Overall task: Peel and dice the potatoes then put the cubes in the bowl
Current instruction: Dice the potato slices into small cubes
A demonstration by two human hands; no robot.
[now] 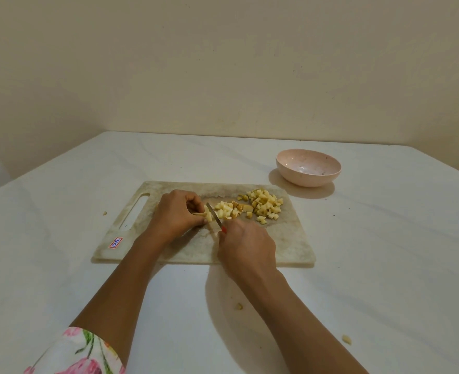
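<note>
On the marbled cutting board [285,247] my left hand [178,214] curls its fingers round the last strip of potato [208,215] and holds it down. My right hand [245,245] grips a small knife [214,215] with a red handle; its blade lies against the potato piece. A pile of potato cubes [263,206] lies on the board's far right, with more cubes [227,209] just right of the blade. The pink bowl [308,168] stands beyond the board to the right, with no cubes in it.
The board lies on a white table [384,265] pushed against beige walls. Stray potato bits lie on the table: one [239,306] near my right forearm, one [346,340] at the front right, one [104,213] left of the board.
</note>
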